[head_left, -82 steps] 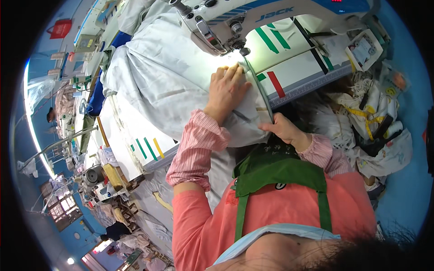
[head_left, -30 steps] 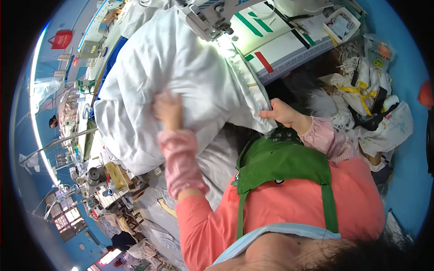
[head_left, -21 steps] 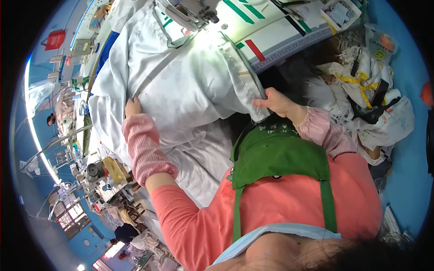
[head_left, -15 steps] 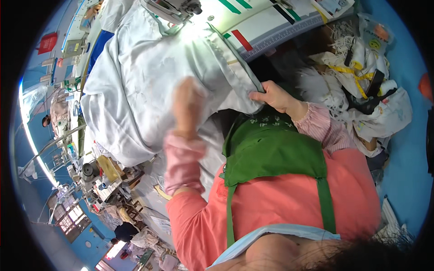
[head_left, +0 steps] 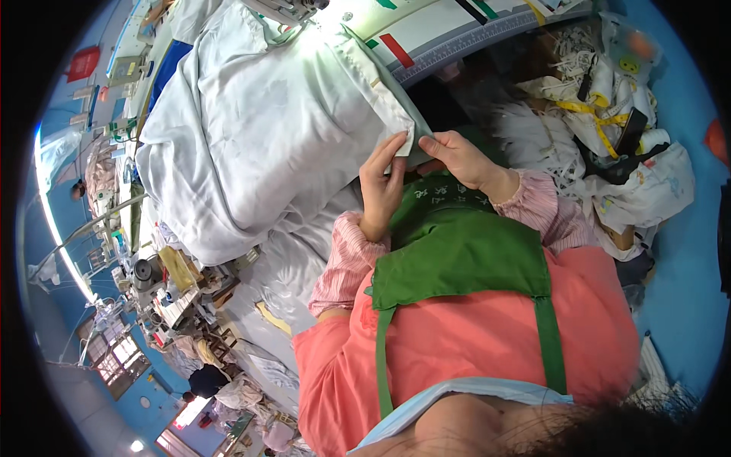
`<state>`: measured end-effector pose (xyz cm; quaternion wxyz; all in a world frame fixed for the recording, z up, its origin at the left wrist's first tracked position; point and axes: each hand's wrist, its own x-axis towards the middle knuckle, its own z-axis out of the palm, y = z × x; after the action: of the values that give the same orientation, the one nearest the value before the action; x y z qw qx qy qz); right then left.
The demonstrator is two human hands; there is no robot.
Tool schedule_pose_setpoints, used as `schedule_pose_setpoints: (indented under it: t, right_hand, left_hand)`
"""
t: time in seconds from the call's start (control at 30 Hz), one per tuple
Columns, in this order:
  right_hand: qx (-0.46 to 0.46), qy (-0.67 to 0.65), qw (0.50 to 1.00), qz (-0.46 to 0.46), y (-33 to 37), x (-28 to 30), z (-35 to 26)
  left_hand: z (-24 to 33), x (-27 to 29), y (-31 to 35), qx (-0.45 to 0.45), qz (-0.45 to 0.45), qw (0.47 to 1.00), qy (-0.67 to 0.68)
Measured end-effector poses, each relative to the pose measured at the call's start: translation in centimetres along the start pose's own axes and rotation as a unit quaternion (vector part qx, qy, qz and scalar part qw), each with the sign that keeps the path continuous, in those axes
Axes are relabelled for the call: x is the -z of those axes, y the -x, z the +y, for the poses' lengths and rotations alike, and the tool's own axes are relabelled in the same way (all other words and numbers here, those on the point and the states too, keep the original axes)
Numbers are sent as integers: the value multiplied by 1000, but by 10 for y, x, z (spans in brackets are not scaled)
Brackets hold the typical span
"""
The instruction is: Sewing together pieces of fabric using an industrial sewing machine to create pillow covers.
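A large pale grey-white cloth [head_left: 259,122] spreads over the sewing table, its far part beneath the lit head of a sewing machine [head_left: 285,9]. One folded edge strip runs from the machine toward me and ends in a corner. At that corner, my left hand [head_left: 383,181] pinches the cloth between thumb and fingers. Close beside it on the right, my right hand [head_left: 466,161] grips the same edge, thumb on top; its other fingers are partly hidden. The near end of the cloth hangs just above my green apron [head_left: 464,259].
A ruler strip [head_left: 457,53] follows the table's front edge. To the right hangs a white bag [head_left: 647,190] with a yellow measuring tape [head_left: 594,110], thread cones and scraps. More pale cloth [head_left: 282,289] lies to my left. Machines and a person [head_left: 207,381] are farther off.
My left hand has come right and nearer to me, from over the middle of the cloth to its corner, and now pinches it. My right hand has stayed on the edge.
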<state>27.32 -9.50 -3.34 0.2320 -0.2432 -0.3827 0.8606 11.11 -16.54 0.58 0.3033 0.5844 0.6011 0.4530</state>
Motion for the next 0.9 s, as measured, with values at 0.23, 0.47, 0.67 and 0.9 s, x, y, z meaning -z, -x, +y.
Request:
schedule_pose_setpoints:
  t: [0.23, 0.47, 0.67, 0.9]
  right_hand:
    - [-3, 109, 992, 68, 3, -9, -6]
    - [-1, 177, 984, 33, 3, -6, -17]
    - [-14, 244, 970, -13, 0, -3, -35]
    - [-40, 285, 957, -31, 5, -8, -65]
  left_hand:
    - [15, -1, -7, -229, 94, 935, -253]
    - [21, -11, -16, -250, 43, 929, -271]
    - [25, -3, -14, -225, -19, 944, -240]
    - [18, -7, -20, -292, 13, 916, -275]
